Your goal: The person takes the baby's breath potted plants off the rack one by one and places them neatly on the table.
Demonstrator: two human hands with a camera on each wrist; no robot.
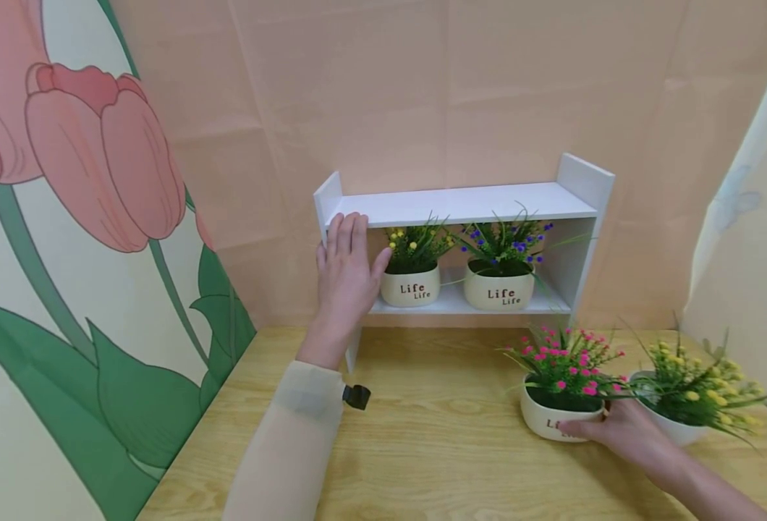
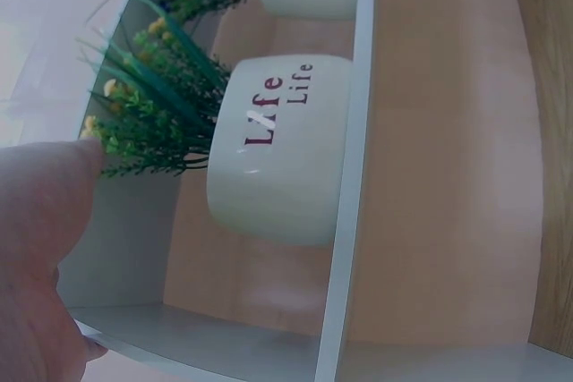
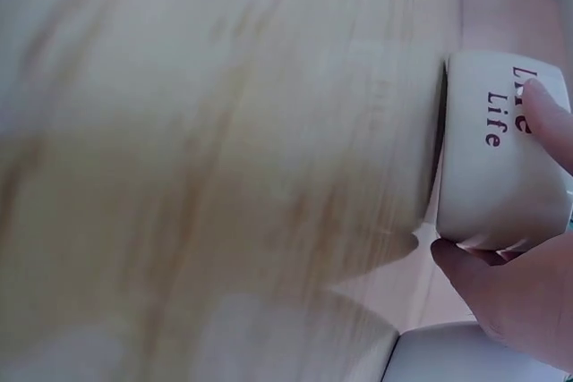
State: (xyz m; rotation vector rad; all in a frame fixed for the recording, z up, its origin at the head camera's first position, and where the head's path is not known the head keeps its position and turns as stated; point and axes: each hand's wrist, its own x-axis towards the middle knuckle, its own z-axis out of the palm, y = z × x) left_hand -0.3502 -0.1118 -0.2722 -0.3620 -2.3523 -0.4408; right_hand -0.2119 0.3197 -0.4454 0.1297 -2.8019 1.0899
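My left hand [image 1: 347,278] rests on the upper left corner of the white shelf [image 1: 462,205], fingers straight, beside a cream pot [image 1: 411,288] with yellow flowers. In the left wrist view that pot [image 2: 277,149] stands on the lower board, with the left hand [image 2: 40,248] at the edge. My right hand [image 1: 631,433] grips the right side of a cream pot [image 1: 540,416] with pink flowers, thumb across its front lettering. The right wrist view shows the right hand [image 3: 528,284] holding this pot [image 3: 492,167] by its side; whether its base touches the table cannot be told.
A pot with blue flowers [image 1: 499,291] stands at the right on the shelf's lower board. Another pot with yellow flowers [image 1: 679,427] is on the wooden table [image 1: 422,434], just right of my right hand. A peach backdrop [image 1: 422,94] hangs behind the shelf.
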